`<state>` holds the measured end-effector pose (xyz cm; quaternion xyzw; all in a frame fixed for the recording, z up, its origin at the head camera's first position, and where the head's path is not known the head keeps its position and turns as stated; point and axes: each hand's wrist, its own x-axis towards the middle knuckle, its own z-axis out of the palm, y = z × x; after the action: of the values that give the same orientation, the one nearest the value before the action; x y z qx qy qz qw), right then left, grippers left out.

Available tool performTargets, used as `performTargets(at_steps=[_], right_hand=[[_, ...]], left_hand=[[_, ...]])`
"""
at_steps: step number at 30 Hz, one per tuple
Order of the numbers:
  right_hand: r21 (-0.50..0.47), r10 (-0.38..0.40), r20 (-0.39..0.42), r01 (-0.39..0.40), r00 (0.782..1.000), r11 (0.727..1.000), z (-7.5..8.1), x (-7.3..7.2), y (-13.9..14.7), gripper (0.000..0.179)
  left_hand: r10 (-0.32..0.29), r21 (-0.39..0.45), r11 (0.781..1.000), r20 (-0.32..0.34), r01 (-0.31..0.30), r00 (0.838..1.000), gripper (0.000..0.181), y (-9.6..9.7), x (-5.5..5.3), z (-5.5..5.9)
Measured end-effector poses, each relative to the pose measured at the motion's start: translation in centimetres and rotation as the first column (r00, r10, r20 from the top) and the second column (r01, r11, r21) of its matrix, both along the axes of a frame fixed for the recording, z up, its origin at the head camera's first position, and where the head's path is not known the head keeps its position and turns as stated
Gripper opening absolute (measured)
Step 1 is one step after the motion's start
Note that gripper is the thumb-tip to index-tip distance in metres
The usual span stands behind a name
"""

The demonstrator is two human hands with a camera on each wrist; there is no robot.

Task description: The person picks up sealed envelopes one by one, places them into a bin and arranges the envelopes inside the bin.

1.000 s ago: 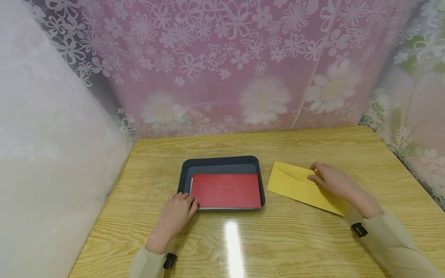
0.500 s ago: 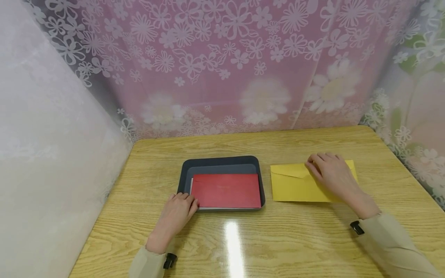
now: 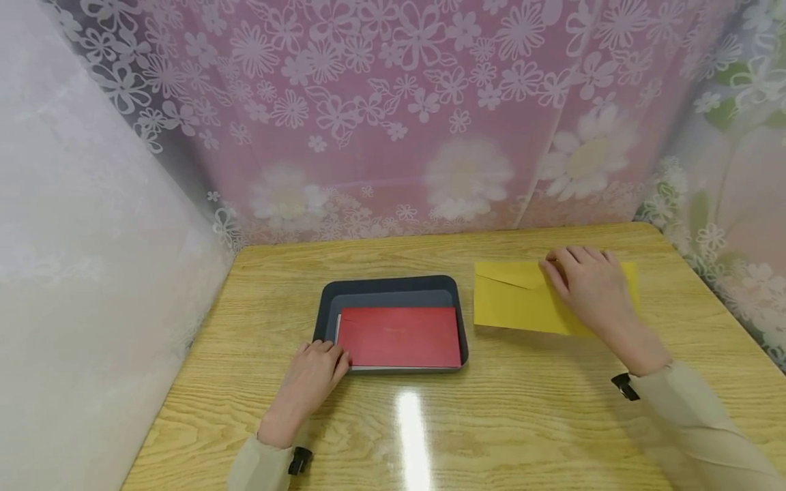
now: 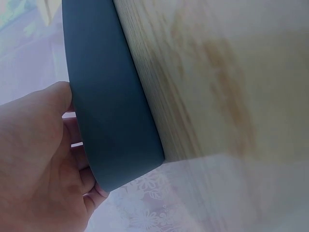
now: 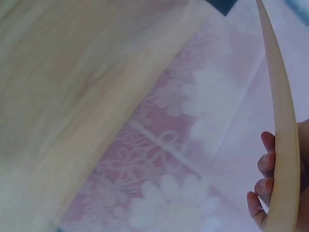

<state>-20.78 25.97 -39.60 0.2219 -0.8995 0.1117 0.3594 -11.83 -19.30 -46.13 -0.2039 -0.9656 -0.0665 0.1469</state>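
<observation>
A yellow envelope [image 3: 510,300] is raised off the table on the right, casting a shadow below. My right hand [image 3: 592,286] pinches its upper edge; in the right wrist view the curled fingertips [image 5: 264,166] show beside the envelope [image 5: 285,125], seen nearly edge-on. My left hand [image 3: 312,375] holds the near left corner of a dark grey tray [image 3: 388,281]. In the left wrist view its fingers bend over the rim of the tray [image 4: 106,96]. Inside the tray lies a red envelope [image 3: 399,337], with a thin white edge showing beneath it.
The wood-grain table [image 3: 276,273] carries the tray left of the yellow envelope. A pink floral curtain [image 3: 381,136] hangs behind the back edge. A pale wall covering [image 3: 92,273] stands at the left, and flowered cloth [image 3: 737,191] at the right.
My right hand has straightened the slanted yellow envelope and raised it away from the table, toward the back. The left hand, tray and red envelope have stayed put.
</observation>
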Motion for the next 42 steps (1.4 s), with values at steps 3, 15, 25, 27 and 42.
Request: performTargets(at_steps=[3,15,25,27,42], right_hand=[[-0.031,-0.010,0.000,0.010,1.000,0.999,0.9,0.1,-1.1,0.014],[-0.125,0.124,0.065,-0.116,0.990,0.985,3.3,-0.2,-7.6,0.011],[-0.196,0.270,0.152,-0.239,0.951,0.951,3.0,-0.3,-12.9,0.011],[-0.205,0.299,0.151,-0.266,0.942,0.942,2.7,-0.4,-13.8,0.012],[-0.223,0.396,0.274,-0.343,0.877,0.913,-0.7,-0.6,-18.2,0.026]], left_hand=[[0.000,0.001,1.000,-0.002,0.000,1.000,0.039,-0.1,0.0,0.0],[-0.008,-0.010,1.000,-0.018,0.008,1.000,0.039,0.0,0.1,0.1],[-0.006,-0.009,1.000,-0.031,0.006,0.999,0.041,0.0,0.1,0.1],[-0.006,-0.008,1.000,-0.033,0.005,0.999,0.041,-0.1,0.1,0.1],[-0.001,-0.007,1.000,-0.031,0.001,1.000,0.036,-0.1,0.1,0.0]])
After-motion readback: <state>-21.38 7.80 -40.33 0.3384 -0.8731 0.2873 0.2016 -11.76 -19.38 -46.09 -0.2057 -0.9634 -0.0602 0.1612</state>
